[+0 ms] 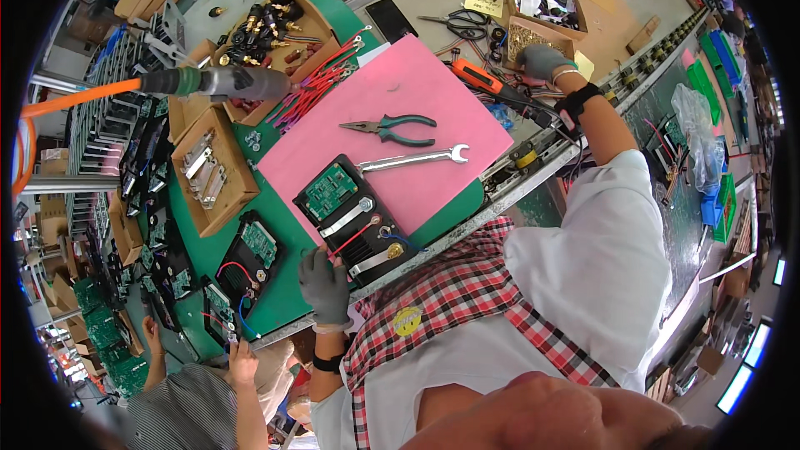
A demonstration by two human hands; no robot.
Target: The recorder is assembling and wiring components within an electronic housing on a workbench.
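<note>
My left hand (326, 290), in a grey glove, has its fingers curled at the left edge of a black electronic module (354, 221). The module carries a green circuit board (332, 192), metal strips and a red wire (355, 238) whose end lies close to my fingertips. My gloved right hand (543, 62) reaches to a small box of brass-coloured parts (533, 36); its fingers are bent downward, and what they hold is hidden. Green-handled pliers (390, 127) and a wrench (414, 158) lie on the pink sheet (437, 96) beyond the module.
An orange-handled tool (477, 76) lies near my right forearm. Red cables (333, 67), a box of black fittings (312, 21) and a box of metal strips (218, 200) lie leftward. A hanging tool (225, 83) reaches in from the left. Another person's hand (242, 360) handles a module nearby.
</note>
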